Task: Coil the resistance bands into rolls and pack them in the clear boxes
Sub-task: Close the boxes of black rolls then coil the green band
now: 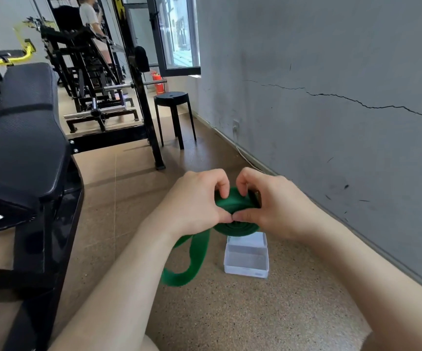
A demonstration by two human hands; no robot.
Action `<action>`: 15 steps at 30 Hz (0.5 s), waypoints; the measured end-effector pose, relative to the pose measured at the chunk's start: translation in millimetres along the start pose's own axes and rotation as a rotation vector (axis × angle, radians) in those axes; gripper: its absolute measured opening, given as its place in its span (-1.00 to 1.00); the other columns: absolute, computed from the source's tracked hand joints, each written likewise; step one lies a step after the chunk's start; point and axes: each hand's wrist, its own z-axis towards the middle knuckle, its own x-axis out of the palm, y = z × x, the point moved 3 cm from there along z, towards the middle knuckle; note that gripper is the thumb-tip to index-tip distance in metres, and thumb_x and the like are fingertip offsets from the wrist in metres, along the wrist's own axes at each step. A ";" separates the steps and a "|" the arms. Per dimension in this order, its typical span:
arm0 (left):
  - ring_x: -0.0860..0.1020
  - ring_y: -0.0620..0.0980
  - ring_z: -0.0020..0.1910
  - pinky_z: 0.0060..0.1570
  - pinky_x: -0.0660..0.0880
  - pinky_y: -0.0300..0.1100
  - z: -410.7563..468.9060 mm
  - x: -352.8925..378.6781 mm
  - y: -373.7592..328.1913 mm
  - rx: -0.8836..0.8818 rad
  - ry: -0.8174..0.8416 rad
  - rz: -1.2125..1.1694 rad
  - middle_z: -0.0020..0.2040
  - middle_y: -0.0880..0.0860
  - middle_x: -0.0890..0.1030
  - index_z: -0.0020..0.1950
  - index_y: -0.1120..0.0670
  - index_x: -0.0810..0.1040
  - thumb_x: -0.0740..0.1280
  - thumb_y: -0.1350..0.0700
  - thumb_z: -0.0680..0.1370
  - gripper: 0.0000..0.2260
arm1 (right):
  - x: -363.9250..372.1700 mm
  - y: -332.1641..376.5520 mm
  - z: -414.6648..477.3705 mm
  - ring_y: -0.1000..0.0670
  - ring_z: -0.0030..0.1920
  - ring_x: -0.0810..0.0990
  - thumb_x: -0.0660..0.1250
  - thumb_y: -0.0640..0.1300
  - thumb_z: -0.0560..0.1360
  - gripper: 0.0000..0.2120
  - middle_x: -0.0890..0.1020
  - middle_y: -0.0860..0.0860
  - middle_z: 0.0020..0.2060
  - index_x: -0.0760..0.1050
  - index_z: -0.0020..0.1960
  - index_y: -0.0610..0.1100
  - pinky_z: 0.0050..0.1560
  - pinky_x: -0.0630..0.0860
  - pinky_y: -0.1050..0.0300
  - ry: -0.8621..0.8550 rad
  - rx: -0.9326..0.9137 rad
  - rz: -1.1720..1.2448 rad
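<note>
Thumbs meet as left hand (194, 202) and right hand (277, 206) pinch the coiled green band (235, 228) (tail dangling).

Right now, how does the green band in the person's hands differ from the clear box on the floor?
The green band is opaque and soft; the clear box is see-through and rigid. The band is gripped in the left hand and right hand; the box sits on the floor. The band is partly coiled, a loose tail hanging; the box is rectangular, lid open. Both are near the grey wall.
</note>
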 end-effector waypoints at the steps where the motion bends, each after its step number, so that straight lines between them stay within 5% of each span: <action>1: 0.35 -0.14 -0.45 -0.40 0.31 -0.20 0.6 -0.7 1.8 -0.013 -0.022 -0.081 -0.37 -0.10 0.47 -0.27 -0.07 0.40 0.58 0.10 0.23 -0.65 | -2.9 -2.2 0.2 0.07 -0.31 0.41 0.54 0.00 0.33 -0.59 0.52 0.14 -0.28 0.28 -0.13 0.08 -0.20 0.42 0.04 -0.030 0.009 0.046; 6: 0.27 -0.13 -0.48 -0.42 0.28 -0.27 2.4 -1.1 10.4 -0.060 -0.079 -0.315 -0.52 -0.16 0.41 -0.22 0.00 0.47 0.60 0.17 0.26 -0.68 | -3.8 -10.1 0.7 0.15 -0.42 0.40 0.57 -0.07 0.33 -0.62 0.62 0.07 -0.31 0.33 -0.18 0.07 -0.29 0.44 0.08 -0.082 0.037 0.339; 11: 0.62 0.07 -0.23 -0.14 0.59 0.01 4.4 -1.1 21.8 -0.124 -0.072 -0.317 -0.21 -0.04 0.64 -0.23 -0.09 0.43 0.61 -0.05 0.17 -0.61 | -7.4 -12.4 0.2 0.21 -0.50 0.45 0.52 -0.27 0.38 -0.67 0.58 0.03 -0.37 0.34 -0.15 -0.15 -0.42 0.38 0.35 -0.107 0.061 0.588; 15: 0.53 0.01 -0.35 -0.19 0.57 0.07 3.4 -0.7 20.0 -0.126 -0.052 -0.320 -0.19 0.05 0.65 -0.21 -0.04 0.40 0.62 0.05 0.25 -0.61 | -8.0 -11.6 -1.2 0.20 -0.51 0.49 0.47 -0.35 0.40 -0.70 0.59 -0.06 -0.34 0.33 -0.15 -0.20 -0.45 0.41 0.35 -0.122 0.088 0.763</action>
